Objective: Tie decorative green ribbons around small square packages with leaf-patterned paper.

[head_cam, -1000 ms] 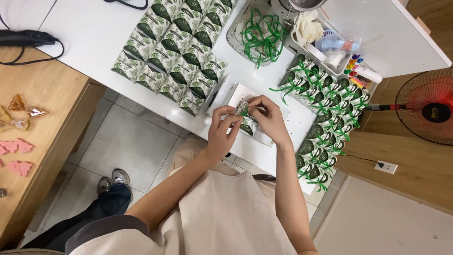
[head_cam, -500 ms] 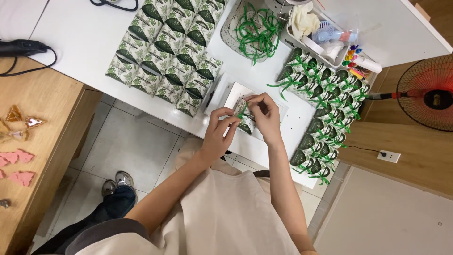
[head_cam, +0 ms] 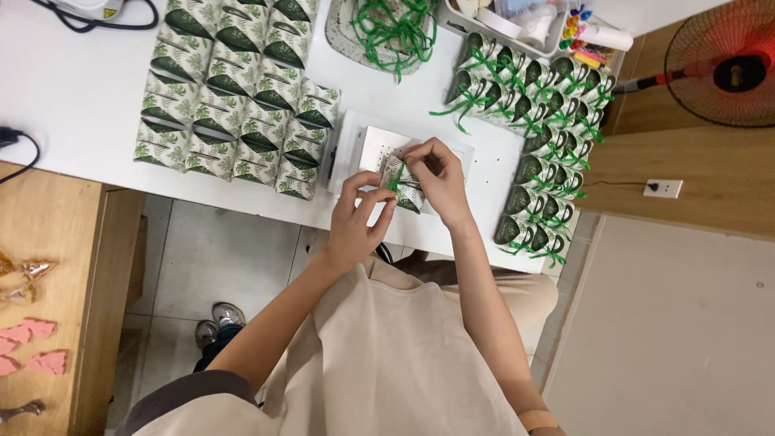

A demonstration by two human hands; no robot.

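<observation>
White table [head_cam: 73,97] carries two groups of green leaf-print boxes: roughly twenty untied boxes [head_cam: 234,105] left, more than twenty ribboned boxes [head_cam: 541,121] right. Between them, left hand [head_cam: 359,218] and right hand [head_cam: 436,173] pinch one green ribbon [head_cam: 395,176] around one small box [head_cam: 406,190].

Two hands: left hand [head_cam: 355,222], right hand [head_cam: 436,173]. One leaf-print box [head_cam: 404,184] held between them. One fan [head_cam: 726,64], far right. One wall socket [head_cam: 663,188]. One ribbon pile [head_cam: 391,28], far.
</observation>
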